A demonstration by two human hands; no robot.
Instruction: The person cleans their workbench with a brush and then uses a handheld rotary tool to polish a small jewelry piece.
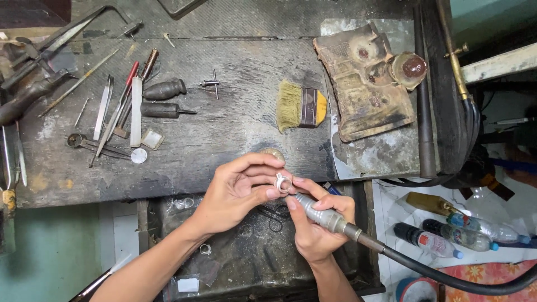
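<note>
My left hand (pixel 238 193) pinches a small silver ring (pixel 282 182) between thumb and fingers, just in front of the dark workbench (pixel 224 134) edge. My right hand (pixel 319 226) grips a metal rotary handpiece (pixel 321 213) like a pen, its tip touching the ring. A black flexible shaft (pixel 447 277) runs from the handpiece off to the lower right. Both hands hover over a dark tray drawer (pixel 240 263) below the bench.
On the bench lie a flat brush (pixel 301 106), tweezers, files and gravers (pixel 134 109) at left, and a charred block (pixel 366 81) at right. A torch with hoses (pixel 458 72) hangs at the right edge. Plastic bottles (pixel 458 235) lie on the floor. A loose ring (pixel 205 249) sits in the drawer.
</note>
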